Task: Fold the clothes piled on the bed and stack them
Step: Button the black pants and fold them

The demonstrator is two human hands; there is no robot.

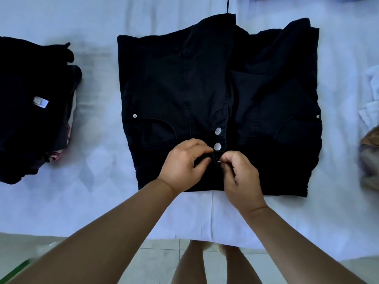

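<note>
Both hands [184, 163] [239, 177] pinching waistband of jeans [176, 83] below buttons [217, 146]; denim stiff, heavyish; grab by waistband.

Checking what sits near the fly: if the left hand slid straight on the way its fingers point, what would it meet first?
Its fingers point right, so the left hand would almost at once meet the right hand, which pinches the same waistband spot on the black jeans, just below the lower button.

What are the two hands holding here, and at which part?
Both the left hand and the right hand pinch the black jeans at the waistband, by the button fly, just below the two silver buttons.
</note>
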